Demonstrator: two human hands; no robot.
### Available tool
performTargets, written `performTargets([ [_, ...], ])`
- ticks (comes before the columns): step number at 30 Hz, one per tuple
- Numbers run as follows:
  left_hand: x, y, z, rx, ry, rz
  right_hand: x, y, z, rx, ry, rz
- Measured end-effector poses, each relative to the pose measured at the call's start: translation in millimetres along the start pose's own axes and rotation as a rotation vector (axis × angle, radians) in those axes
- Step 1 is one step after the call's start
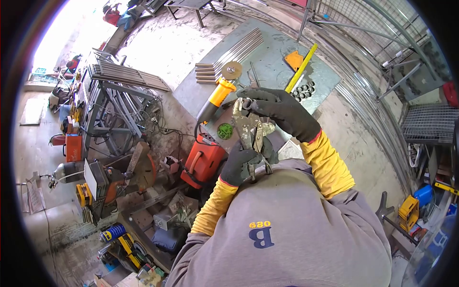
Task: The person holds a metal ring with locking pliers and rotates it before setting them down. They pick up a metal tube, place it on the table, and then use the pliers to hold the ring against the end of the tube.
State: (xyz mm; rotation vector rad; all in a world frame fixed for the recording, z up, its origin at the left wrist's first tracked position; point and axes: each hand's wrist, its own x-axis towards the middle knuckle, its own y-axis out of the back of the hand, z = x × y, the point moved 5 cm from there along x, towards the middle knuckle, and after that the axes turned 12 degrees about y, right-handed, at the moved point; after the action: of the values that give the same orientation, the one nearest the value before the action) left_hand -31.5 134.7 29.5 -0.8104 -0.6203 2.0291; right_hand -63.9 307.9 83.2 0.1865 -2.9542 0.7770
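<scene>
My left hand (pixel 241 162), in a black glove, is closed around the handles of worn locking pliers (pixel 245 126), which point away from my body. A small round piece of metal tube (pixel 246 104) sits at the jaws. My gloved right hand (pixel 282 109) pinches this piece from the far right side, its fingers bent over the jaw end. Just beyond my hands, an angle grinder (pixel 217 98) with an orange collar and a worn disc lies on the metal table (pixel 186 93). Several short tube pieces (pixel 304 91) are grouped on the table to the right.
A yellow level or ruler (pixel 302 67), an orange triangular magnet (pixel 293 60), a green disc (pixel 224 131) and steel tubes (pixel 239 52) lie on the table. Left stand a red machine case (pixel 203 160) and a cut-off saw (pixel 138 167). Long tubes (pixel 373 115) line the right floor.
</scene>
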Motion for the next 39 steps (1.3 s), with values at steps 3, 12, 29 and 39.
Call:
performTargets([
  [3, 0.1, -0.4, 2.0, 0.077, 0.034, 0.05, -0.2, -3.3, -4.2, -0.081, 0.029, 0.03],
  [12, 2.5, -3.1, 12.4, 0.349, 0.156, 0.265, -1.6, -15.4, -16.7, -0.324, 0.11, 0.156],
  [29, 3.0, 15.7, -3.8, 0.298, 0.138, 0.311, 8.7, -27.5, -16.5, -0.25, 0.048, 0.094],
  [39, -13.8, 7.7, 8.6, 0.303, -0.093, 0.176, 23.0, -22.9, -31.4, -0.398, 0.075, -0.04],
])
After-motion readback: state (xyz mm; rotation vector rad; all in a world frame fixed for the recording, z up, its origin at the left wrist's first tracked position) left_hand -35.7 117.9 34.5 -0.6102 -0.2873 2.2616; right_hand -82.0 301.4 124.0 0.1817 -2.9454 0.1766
